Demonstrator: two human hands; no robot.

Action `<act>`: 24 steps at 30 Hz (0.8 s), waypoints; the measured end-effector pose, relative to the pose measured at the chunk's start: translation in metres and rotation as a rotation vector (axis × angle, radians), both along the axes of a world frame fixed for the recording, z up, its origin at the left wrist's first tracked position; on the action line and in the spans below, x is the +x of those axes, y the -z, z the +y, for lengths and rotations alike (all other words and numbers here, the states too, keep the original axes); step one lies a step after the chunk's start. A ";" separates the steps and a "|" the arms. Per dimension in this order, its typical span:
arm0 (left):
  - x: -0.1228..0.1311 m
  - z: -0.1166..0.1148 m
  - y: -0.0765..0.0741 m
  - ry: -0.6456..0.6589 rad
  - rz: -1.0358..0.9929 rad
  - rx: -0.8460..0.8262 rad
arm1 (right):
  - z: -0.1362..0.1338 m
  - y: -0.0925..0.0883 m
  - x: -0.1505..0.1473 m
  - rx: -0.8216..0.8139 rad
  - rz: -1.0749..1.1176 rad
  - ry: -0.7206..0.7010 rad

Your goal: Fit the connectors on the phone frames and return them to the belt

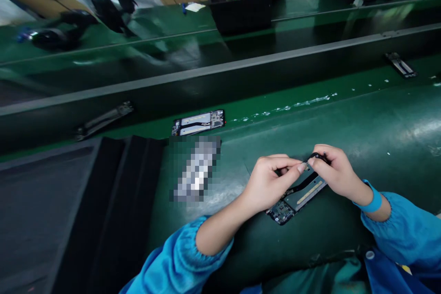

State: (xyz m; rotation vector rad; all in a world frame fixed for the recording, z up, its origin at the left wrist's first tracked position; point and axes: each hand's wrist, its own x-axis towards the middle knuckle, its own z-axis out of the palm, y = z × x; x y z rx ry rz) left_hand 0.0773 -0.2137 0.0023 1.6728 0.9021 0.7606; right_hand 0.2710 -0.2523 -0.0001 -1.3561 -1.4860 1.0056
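Fingers (292,176): L hand (267,183) pinched @ phone (303,193), R hand (336,171) gripping it.

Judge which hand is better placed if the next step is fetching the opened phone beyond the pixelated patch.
Likely the left hand: it is nearer that phone, while the right hand sits farther off, beyond the left. Both are at the far end of another opened phone, so either must leave it.
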 end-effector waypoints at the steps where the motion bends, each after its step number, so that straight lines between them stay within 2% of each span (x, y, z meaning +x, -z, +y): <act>1: 0.000 0.000 0.001 -0.005 0.015 0.006 | -0.001 0.000 0.002 -0.019 -0.012 -0.013; 3: -0.001 0.002 0.003 0.029 0.055 0.008 | -0.001 0.004 0.010 -0.130 -0.013 -0.082; 5: -0.003 0.009 0.009 0.098 0.116 0.040 | 0.005 0.013 0.025 -0.338 0.024 -0.167; 6: -0.005 0.016 0.013 0.102 0.157 0.094 | 0.012 0.020 0.032 -0.435 0.089 -0.139; 8: -0.014 0.036 0.020 -0.006 0.246 0.219 | 0.034 0.034 0.046 -0.541 0.253 0.109; 10: -0.030 0.061 0.025 -0.192 0.335 0.244 | 0.059 0.042 0.053 -0.600 0.421 0.309; 12: -0.054 0.090 0.027 -0.342 0.422 0.183 | 0.082 0.044 0.054 -0.609 0.555 0.393; 16: -0.116 0.147 0.021 -0.627 0.636 0.046 | 0.115 0.041 0.044 -0.564 0.635 0.344; 19: -0.155 0.178 0.018 -0.841 0.817 -0.076 | 0.128 0.043 0.036 -0.517 0.644 0.350; 21: -0.169 0.191 0.019 -0.912 0.898 -0.160 | 0.132 0.045 0.034 -0.496 0.637 0.363; 24: -0.174 0.202 0.022 -0.906 0.930 -0.239 | 0.130 0.048 0.041 -0.460 0.610 0.356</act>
